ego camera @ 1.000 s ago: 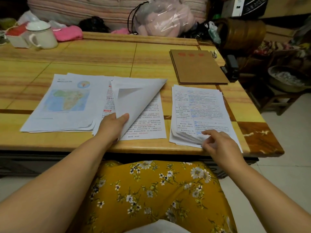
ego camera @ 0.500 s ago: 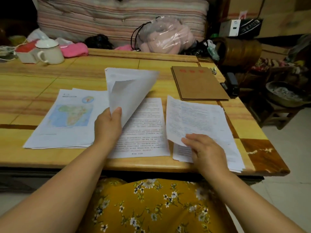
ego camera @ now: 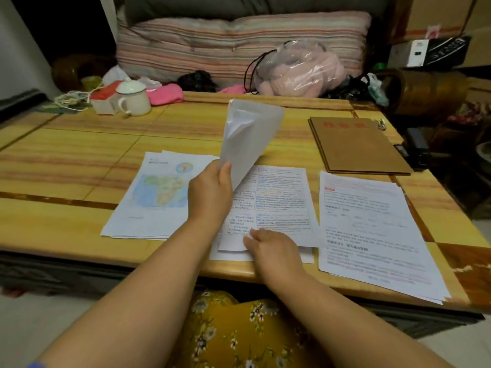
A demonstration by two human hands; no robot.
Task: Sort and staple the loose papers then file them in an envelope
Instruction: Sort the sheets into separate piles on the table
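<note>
Map page stack (ego camera: 156, 197) sits far left on the table (ego camera: 79, 160). Left hand (ego camera: 210, 192) pinches a curled-up sheet (ego camera: 249, 139) upright, right hand (ego camera: 273, 248) pinches the printed sheet (ego camera: 281, 203) on the middle pile (near edge). Text stack (ego camera: 372, 229) and brown envelope (ego camera: 356, 147) are right.

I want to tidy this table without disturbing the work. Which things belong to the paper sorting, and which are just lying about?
Part of the job:
- map pile
- middle pile
- lifted sheets, held by the left hand
- right pile
- brown envelope
- black stapler

Lying about:
- white lidded mug
- pink cloth
- plastic bag
- tangled cord
</note>
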